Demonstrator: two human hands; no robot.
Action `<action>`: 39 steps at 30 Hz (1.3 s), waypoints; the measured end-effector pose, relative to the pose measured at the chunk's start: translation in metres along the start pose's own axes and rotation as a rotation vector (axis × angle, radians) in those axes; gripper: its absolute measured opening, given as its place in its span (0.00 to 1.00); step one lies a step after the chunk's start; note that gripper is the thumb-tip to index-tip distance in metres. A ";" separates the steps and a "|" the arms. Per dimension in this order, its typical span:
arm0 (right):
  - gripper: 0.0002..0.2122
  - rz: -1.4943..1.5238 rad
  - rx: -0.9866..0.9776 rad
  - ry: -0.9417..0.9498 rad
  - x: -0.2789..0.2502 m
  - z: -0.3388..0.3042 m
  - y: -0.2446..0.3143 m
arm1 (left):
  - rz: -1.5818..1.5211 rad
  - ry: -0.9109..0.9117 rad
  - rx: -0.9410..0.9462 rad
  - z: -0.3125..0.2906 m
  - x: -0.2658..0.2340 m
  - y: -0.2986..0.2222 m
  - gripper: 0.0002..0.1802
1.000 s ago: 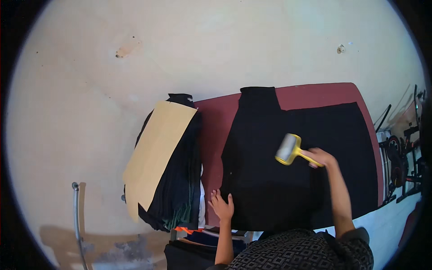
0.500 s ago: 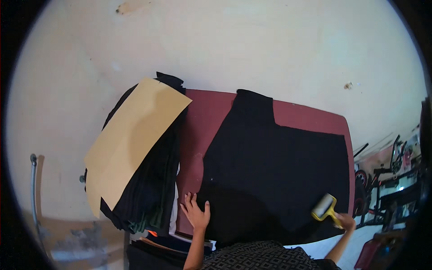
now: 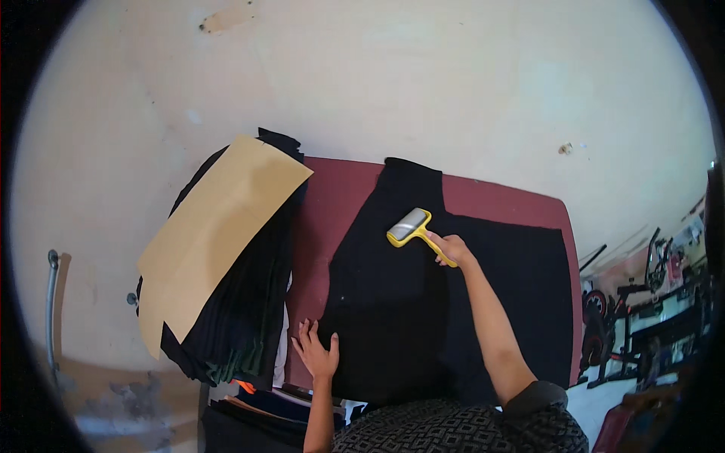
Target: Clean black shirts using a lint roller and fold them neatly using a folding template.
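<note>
A large piece of black fabric (image 3: 400,302) lies spread flat over a dark red table (image 3: 317,196). My right hand (image 3: 448,250) is closed round the yellow handle of a lint roller (image 3: 408,224). Its pale grey roll is over the upper middle part of the fabric, below the narrow tab at the far edge; whether it presses on the cloth I cannot tell. At the near left edge of the fabric my left hand (image 3: 317,350) rests with fingers spread, partly on the cloth and partly on the red surface. It holds nothing.
On the left stands a thick stack of folded dark cloth (image 3: 260,302), topped by a tan paper sheet (image 3: 219,219). More folded cloth (image 3: 249,426) lies below the table's near left. A pale wall (image 3: 423,83) rises behind. Exercise equipment (image 3: 634,302) stands at the far right.
My right hand has carried the lint roller from the fabric's near right corner up and left to its upper middle. My left hand stays at the near left edge, fingers spread.
</note>
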State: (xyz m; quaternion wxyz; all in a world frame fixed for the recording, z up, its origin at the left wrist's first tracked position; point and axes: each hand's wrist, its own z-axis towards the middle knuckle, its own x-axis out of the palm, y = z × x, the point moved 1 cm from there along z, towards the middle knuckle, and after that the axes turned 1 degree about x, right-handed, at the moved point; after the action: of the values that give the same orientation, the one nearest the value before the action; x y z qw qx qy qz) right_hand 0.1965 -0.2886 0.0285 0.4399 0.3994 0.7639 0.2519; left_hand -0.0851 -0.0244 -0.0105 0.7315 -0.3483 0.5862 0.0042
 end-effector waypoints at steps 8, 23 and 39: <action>0.26 0.200 0.321 0.025 -0.131 -0.197 -0.211 | 0.035 -0.037 0.022 -0.002 0.005 0.009 0.29; 0.29 0.367 0.245 -0.239 -0.149 -0.225 -0.256 | 0.080 -0.049 0.069 -0.004 0.013 0.007 0.30; 0.29 0.445 0.204 -0.007 -0.160 -0.154 -0.227 | 0.081 -0.065 0.099 -0.006 0.017 0.018 0.30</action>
State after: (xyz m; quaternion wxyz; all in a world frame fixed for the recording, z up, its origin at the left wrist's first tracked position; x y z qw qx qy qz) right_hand 0.0210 -0.5522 0.0116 0.3335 0.6010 0.6772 0.2626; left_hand -0.0923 -0.0209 -0.0344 0.7656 -0.2874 0.5752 0.0164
